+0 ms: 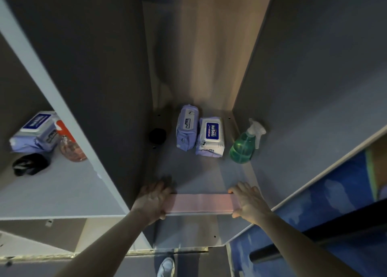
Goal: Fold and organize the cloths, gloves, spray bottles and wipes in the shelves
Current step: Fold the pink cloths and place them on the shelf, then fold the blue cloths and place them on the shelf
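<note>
A pink cloth (200, 203), folded into a long strip, lies along the front edge of the middle shelf (194, 176). My left hand (154, 200) presses flat on its left end and my right hand (249, 201) holds its right end, thumb under the edge. Behind the cloth stand two purple wipe packs (187, 127) (211, 137), a green spray bottle (245, 144) at the right wall and a black glove bundle (157, 135) at the left wall.
The left compartment (62, 182) holds another wipe pack (35, 132), a pink spray bottle (70, 146) and a black glove bundle (30, 164). Grey dividers wall the middle shelf on both sides. A blue surface (335, 197) lies to the right; my shoe (166, 266) shows below.
</note>
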`<state>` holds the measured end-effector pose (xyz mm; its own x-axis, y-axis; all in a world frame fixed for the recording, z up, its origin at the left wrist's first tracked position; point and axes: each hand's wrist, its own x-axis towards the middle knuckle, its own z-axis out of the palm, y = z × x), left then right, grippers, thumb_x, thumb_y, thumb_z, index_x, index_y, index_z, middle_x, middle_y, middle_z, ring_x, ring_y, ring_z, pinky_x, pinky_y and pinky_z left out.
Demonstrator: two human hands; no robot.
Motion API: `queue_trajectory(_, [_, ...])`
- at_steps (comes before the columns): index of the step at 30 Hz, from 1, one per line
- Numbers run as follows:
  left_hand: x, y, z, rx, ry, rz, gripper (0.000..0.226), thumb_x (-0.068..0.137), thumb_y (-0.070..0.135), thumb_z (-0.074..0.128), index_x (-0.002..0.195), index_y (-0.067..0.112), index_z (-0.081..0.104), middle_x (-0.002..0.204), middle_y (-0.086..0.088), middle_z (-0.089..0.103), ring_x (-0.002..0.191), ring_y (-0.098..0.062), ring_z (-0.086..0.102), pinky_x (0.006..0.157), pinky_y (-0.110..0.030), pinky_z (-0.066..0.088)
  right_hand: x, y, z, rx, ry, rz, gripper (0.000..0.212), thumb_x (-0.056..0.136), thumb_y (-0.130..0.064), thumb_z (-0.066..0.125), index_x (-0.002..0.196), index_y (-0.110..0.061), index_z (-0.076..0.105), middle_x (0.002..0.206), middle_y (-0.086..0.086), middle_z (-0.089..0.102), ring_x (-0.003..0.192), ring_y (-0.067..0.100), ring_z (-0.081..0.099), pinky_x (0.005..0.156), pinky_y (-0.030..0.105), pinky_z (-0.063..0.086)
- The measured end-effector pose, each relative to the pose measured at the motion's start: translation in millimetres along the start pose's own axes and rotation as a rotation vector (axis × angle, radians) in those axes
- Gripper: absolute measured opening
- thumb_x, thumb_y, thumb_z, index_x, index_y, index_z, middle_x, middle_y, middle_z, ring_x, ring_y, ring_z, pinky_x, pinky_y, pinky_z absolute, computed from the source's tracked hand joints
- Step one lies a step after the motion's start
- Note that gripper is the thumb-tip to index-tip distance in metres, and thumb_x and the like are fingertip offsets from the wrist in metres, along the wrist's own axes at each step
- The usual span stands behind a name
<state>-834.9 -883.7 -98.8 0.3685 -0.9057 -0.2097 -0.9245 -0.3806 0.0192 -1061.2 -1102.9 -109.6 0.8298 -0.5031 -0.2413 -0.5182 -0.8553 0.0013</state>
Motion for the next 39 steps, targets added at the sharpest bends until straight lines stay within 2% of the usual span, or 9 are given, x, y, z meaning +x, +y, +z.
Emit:
queue_trajectory(3, [-7,2,14,-0.010,0.140,0.155,0.109,0.032,0.055,0.086,0.130,0.031,0.045,0.130,0.000,0.055,0.115,-0.019,0.050,0.096,-0.036,0.038,-6,-3,3,0.017,0.113,-0.087,0.082,0.063,-0.051,0.074,0.135,-0.029,0.041,0.129,-0.005,0.043,0.122,0.020,0.047,0.094,0.035,0.038])
queue_trajectory(9, [-24,2,50,-0.090,0.220,0.333,0.055,0.068,0.027,0.070,0.122,0.033,0.058,0.124,0.006,0.063,0.110,-0.017,0.059,0.096,-0.033,0.036,-31,-20,29,0.132,0.289,-0.322,0.050,0.073,-0.039,0.058,0.123,-0.033,0.055,0.113,-0.004,0.056,0.098,0.017,0.059,0.076,0.033,0.052])
queue_trajectory(13, [-24,1,54,-0.133,0.216,0.310,0.065,0.056,0.017,0.079,0.116,0.036,0.066,0.123,0.010,0.065,0.112,-0.013,0.055,0.092,-0.029,0.050,-38,-23,32,0.150,0.277,-0.280,0.055,0.069,-0.037,0.055,0.124,-0.035,0.056,0.112,-0.007,0.059,0.098,0.014,0.057,0.075,0.030,0.052])
queue_trajectory(16, [-25,5,36,-0.116,0.058,0.233,0.072,0.041,0.024,0.085,0.109,0.044,0.069,0.119,0.017,0.066,0.103,-0.009,0.064,0.096,-0.025,0.039,-38,-26,27,0.170,0.214,-0.223,0.058,0.064,-0.042,0.051,0.122,-0.040,0.055,0.109,-0.011,0.060,0.097,0.013,0.060,0.075,0.027,0.051])
queue_trajectory(20, [-23,10,11,-0.117,0.014,0.130,0.061,0.086,0.018,0.055,0.140,0.043,0.041,0.154,0.015,0.029,0.142,-0.014,0.026,0.116,-0.030,0.016,-28,-28,6,0.105,0.069,-0.183,0.055,0.080,-0.042,0.051,0.135,-0.040,0.048,0.133,-0.010,0.049,0.124,0.016,0.047,0.101,0.029,0.034])
queue_trajectory(24, [-25,25,-22,-0.290,0.096,0.044,0.065,0.092,0.027,0.052,0.148,0.042,0.024,0.160,0.013,0.011,0.144,-0.016,0.018,0.116,-0.033,0.018,-20,-41,-29,0.343,0.146,-0.158,0.057,0.082,-0.034,0.066,0.136,-0.031,0.047,0.125,-0.008,0.046,0.124,0.017,0.043,0.099,0.029,0.037])
queue_trajectory(29, [-83,9,-43,-0.727,0.357,-0.170,0.049,0.087,0.027,0.064,0.134,0.030,0.053,0.138,0.008,0.048,0.125,-0.014,0.050,0.102,-0.029,0.042,-37,-66,-61,0.823,0.160,-0.130,0.063,0.078,-0.021,0.078,0.125,-0.041,0.041,0.122,-0.012,0.044,0.120,0.008,0.047,0.103,0.032,0.043])
queue_trajectory(32, [-118,-12,-47,-0.835,0.453,-0.290,0.033,0.087,0.024,0.067,0.120,0.025,0.064,0.115,0.007,0.058,0.103,-0.012,0.063,0.089,-0.023,0.045,-46,-94,-77,0.807,0.132,-0.191,0.061,0.079,-0.022,0.077,0.124,-0.043,0.041,0.117,-0.014,0.047,0.113,0.001,0.049,0.098,0.029,0.047])
queue_trajectory(39, [-169,-94,-39,-0.860,0.507,-0.526,0.030,0.084,0.023,0.070,0.114,0.027,0.067,0.116,0.005,0.061,0.096,-0.010,0.064,0.083,-0.028,0.049,-31,-218,-101,0.614,0.094,-0.438,0.051,0.080,-0.042,0.065,0.129,-0.035,0.049,0.108,-0.022,0.048,0.095,-0.004,0.055,0.084,0.025,0.048])
